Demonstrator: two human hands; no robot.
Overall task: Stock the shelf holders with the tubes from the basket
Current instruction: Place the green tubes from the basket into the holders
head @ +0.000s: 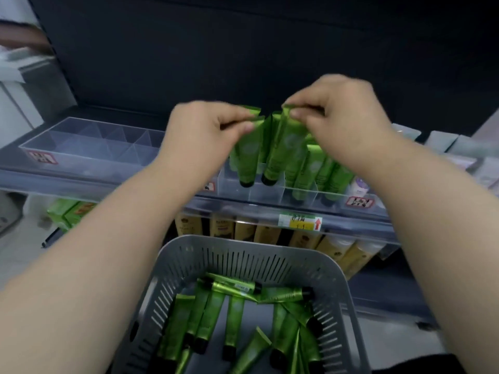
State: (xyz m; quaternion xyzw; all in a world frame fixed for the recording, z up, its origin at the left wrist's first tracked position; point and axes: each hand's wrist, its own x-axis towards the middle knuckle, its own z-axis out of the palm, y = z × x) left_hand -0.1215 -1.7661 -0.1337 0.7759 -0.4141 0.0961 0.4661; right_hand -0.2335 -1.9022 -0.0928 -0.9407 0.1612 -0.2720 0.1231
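Note:
My left hand (205, 130) pinches the flat top end of a green tube (247, 155) with a black cap pointing down, over the clear shelf holder (266, 191). My right hand (343, 117) pinches the top of a second green tube (280, 152) right beside it. Both tubes hang cap-down at the holder's front compartments. More green tubes (324, 171) stand in the compartments to the right. Below, a grey slotted basket (243, 255) holds several loose green tubes (235, 319).
An empty clear divided holder (89, 144) sits on the shelf at the left. A price label (299, 222) hangs on the shelf edge, with gold boxes (243, 230) on the shelf below. Green boxes (70, 211) lie lower left; pale packages (442, 141) stand far right.

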